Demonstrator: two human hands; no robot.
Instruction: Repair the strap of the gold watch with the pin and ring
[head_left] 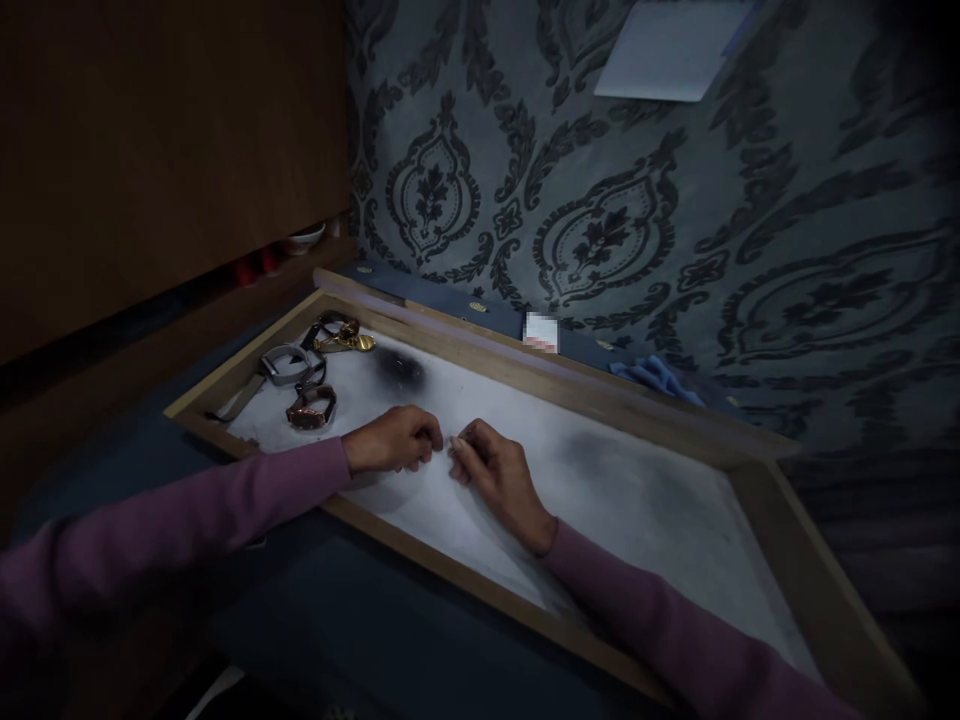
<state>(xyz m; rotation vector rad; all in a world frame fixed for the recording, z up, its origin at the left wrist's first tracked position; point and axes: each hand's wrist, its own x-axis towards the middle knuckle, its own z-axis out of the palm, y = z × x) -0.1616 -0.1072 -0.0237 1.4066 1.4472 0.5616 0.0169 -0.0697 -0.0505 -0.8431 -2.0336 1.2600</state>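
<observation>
Over the white floor of a shallow wooden tray (420, 555), my left hand (394, 438) is closed, its fingers curled down and inward. Facing it, my right hand (495, 470) pinches thumb against fingers; something tiny and pale may be at the tips, too small to name. A narrow gap separates the two hands. At the tray's left end lie several wristwatches: a grey-strapped watch (289, 366), a dark-faced watch with a coppery rim (310, 408), and a gold-coloured watch (365, 343) among dark straps.
The tray rests on a dark blue surface (315, 590). Behind it are a blue cloth (658, 378), a small white card (541, 332) and a patterned wall (600, 220) with a white sheet (667, 50). A brown wooden cabinet (172, 150) stands at left.
</observation>
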